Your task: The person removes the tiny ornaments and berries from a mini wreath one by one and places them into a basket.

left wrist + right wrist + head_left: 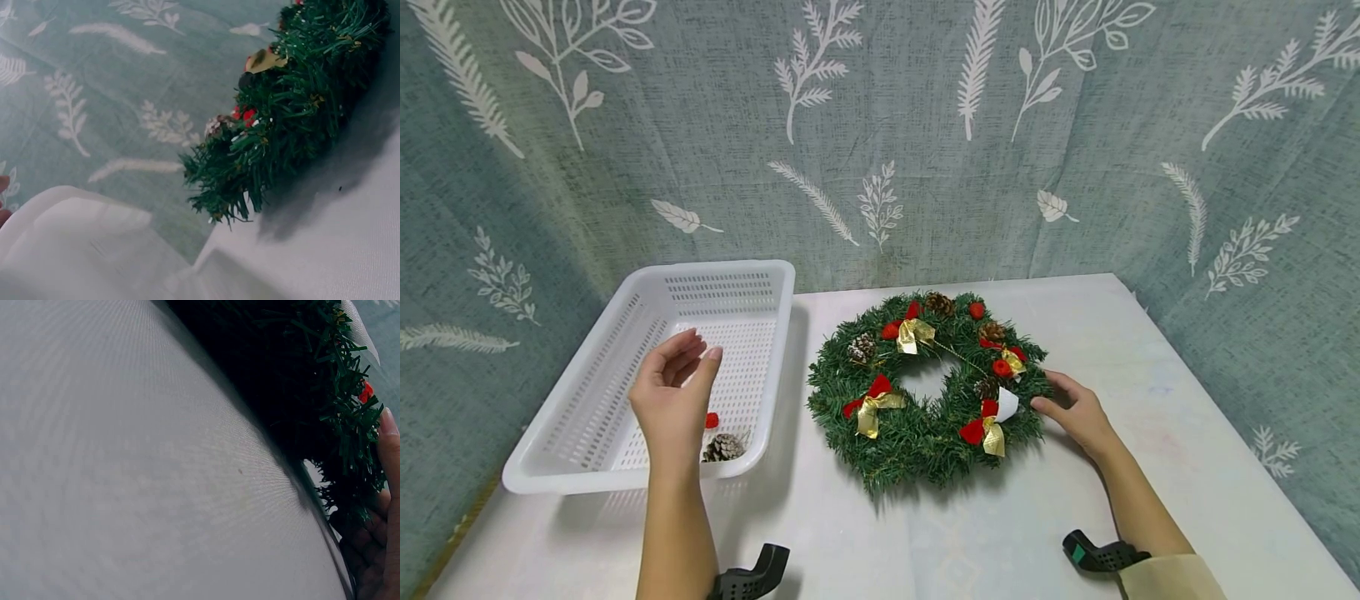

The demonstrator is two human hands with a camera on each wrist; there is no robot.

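Note:
A green Christmas wreath lies on the white table, trimmed with red-and-gold bows, pine cones and red berry-like balls. My right hand grips its right edge, the thumb above and the fingers partly hidden under the greenery; the right wrist view shows this hand at the frame's edge. Above the white plastic basket, my left hand is raised with loosely bent fingers and the thumb apart. Nothing shows between them. Only fingertips of it appear in the left wrist view.
Inside the basket's near right corner lie a frosted pine cone and a red ball, partly behind the left hand. A grey-green curtain with white leaf prints hangs behind and beside the table.

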